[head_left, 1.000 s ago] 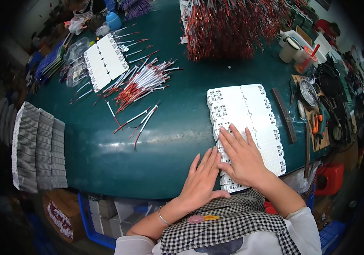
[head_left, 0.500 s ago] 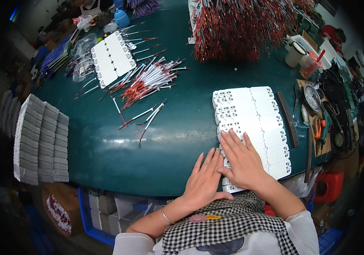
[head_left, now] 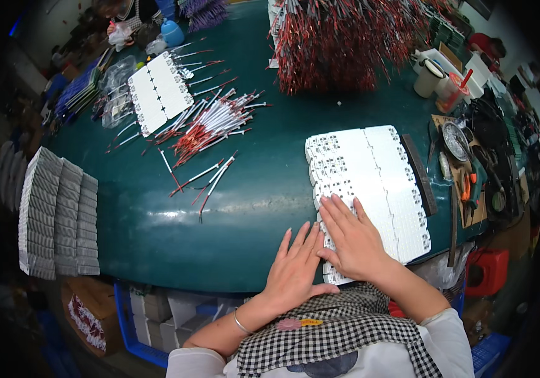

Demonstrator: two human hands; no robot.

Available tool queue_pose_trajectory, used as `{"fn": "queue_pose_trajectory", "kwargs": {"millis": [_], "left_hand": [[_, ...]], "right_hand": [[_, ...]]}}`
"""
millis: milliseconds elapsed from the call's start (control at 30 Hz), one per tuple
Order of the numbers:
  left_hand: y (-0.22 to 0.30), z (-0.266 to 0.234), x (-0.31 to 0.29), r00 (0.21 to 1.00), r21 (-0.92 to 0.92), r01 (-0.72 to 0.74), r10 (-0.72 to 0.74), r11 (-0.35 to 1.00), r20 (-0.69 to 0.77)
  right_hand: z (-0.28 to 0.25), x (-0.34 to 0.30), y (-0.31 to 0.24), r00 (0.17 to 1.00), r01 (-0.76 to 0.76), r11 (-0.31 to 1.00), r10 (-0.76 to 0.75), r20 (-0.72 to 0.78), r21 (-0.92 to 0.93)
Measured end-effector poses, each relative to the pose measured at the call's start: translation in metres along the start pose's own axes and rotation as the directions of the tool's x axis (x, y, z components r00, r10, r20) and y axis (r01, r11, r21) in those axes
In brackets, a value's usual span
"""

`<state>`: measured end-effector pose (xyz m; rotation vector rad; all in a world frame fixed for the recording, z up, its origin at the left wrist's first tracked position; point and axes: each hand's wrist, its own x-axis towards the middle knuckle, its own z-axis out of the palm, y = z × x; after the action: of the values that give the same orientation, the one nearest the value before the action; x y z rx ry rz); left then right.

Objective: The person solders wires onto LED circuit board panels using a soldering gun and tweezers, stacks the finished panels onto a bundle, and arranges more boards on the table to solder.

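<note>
A stack of white circuit boards (head_left: 377, 170) with dark components along its edges lies on the green table close in front of me. My right hand (head_left: 353, 240) rests flat over the stack's near left part, its fingers stretched and pointing away from me. Beside it, my left hand (head_left: 292, 264) lies with straight fingers against the stack's left edge, thumb apart. The two hands almost meet at that edge. Neither holds anything between its fingers, and they cover the near left part of the stack.
Cut red-and-white wires (head_left: 216, 123) lie in a heap near a white board panel (head_left: 159, 94). A tall stack of boards (head_left: 56, 214) stands at the left edge. A dark metal bar (head_left: 420, 175), a metal dish (head_left: 457, 142) and pliers (head_left: 468, 188) sit right. Wire bundles (head_left: 345, 44) fill the back.
The whole view has shifted slightly, so the table's contents appear a little farther left. Both hands keep nearly the same place at the stack's left edge.
</note>
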<state>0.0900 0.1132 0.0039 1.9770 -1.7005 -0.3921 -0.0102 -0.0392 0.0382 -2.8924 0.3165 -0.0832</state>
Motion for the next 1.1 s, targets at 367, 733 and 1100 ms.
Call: {"fn": "queue_pose_trajectory", "kwargs": {"millis": [367,733,1100], "left_hand": [[0.000,0.000,-0.001,0.999,-0.011,-0.012,0.012,1.000,-0.046],[0.000,0.000,0.000,0.999,0.022,-0.018,0.019,1.000,-0.035],[0.002,0.000,-0.001,1.000,0.060,-0.012,0.013,0.998,-0.009]], "right_hand": [[0.002,0.000,0.003,0.998,0.061,0.998,-0.061,0.027,-0.007],[-0.003,-0.005,0.009,0.998,0.049,0.998,-0.048,0.034,-0.044],[0.003,-0.007,0.007,0.995,0.097,0.995,-0.096,0.032,-0.004]]}}
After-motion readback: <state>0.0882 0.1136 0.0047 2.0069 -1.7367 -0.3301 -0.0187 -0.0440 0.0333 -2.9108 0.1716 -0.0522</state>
